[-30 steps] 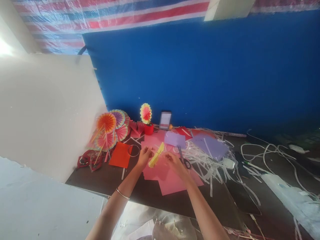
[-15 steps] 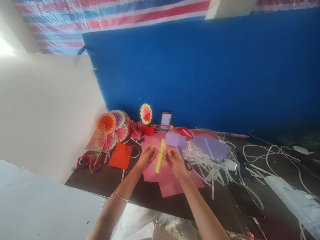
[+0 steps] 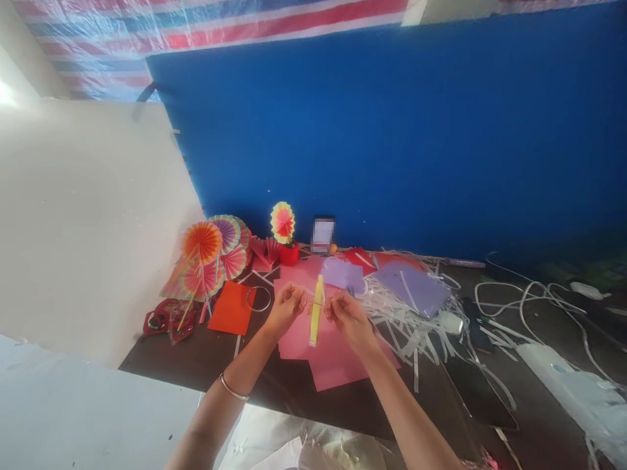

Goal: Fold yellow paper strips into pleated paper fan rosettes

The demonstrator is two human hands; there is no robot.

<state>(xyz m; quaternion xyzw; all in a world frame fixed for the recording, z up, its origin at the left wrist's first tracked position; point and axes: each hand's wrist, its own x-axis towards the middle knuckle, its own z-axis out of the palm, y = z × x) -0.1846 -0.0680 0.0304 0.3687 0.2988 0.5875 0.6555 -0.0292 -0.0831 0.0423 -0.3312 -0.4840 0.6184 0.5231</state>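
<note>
A narrow strip of folded yellow paper (image 3: pixel 316 320) hangs upright between my hands above the pink sheets (image 3: pixel 337 369). Around its middle runs a thin dark string or wire, whose ends lead out to both sides. My left hand (image 3: pixel 287 308) pinches one end, just left of the paper. On the other side, my right hand (image 3: pixel 347 316) has its fingertips closed on the opposite end. Neither hand appears to grip the yellow paper itself. The scissors, behind my right hand, are mostly hidden.
Finished paper fans (image 3: pixel 202 245) stand at the left, near an orange sheet (image 3: pixel 230 307) and a metal ring (image 3: pixel 258 298). A red pot (image 3: pixel 289 254) holds another fan. Purple sheets (image 3: pixel 416 287) and white paper strips (image 3: pixel 406 326) lie to the right, with white cables (image 3: pixel 526 294) beyond.
My hands have drawn slightly apart, pulling on the string or wire. The yellow paper has turned to show a narrower side. The camera view has shifted a little.
</note>
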